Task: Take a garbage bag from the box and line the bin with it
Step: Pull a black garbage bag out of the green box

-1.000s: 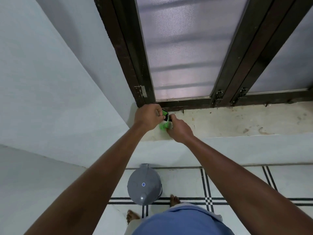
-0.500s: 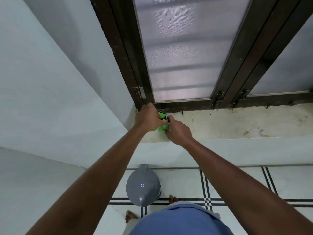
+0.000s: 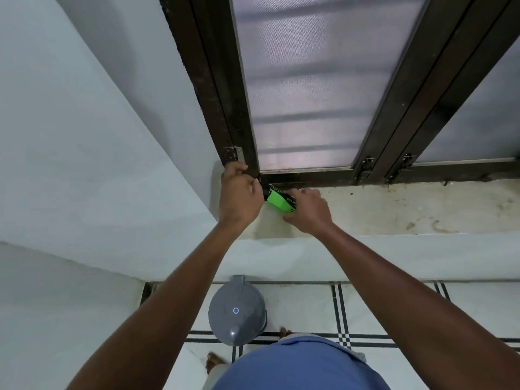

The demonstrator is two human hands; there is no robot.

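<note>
Seen from above, facing a pale wall (image 3: 84, 136) on the left and a dark-framed window (image 3: 309, 80) of frosted, meshed panes — two panes in view, one whole and one cut off at the right edge. Below the frame, a stained cream sill (image 3: 408, 209), running the width of the view. Lower still, a white tiled floor (image 3: 309, 308) crossed by thin black double lines, with two bare feet at the bottom and a blue garment (image 3: 298, 367) filling the lower middle. One grey bin (image 3: 237, 311) on the floor just under the sill, round, lid down, with a small blue-and-white dot at the lid's centre — too small to read. Up on the sill, at its left end near the window's corner, one small box (image 3: 279, 200), bright green with a black end face and black edge strip carrying pale lettering, too small and too tilted to read; no brand legible. Flanked by both hands: left hand (image 3: 239, 197) curled at the box's black left end, fingers bent inward, what exactly they grasp hidden behind the knuckles; right hand (image 3: 308, 211) wrapped over the box's right side, fingers curled round it. No bag visible outside the box.
</note>
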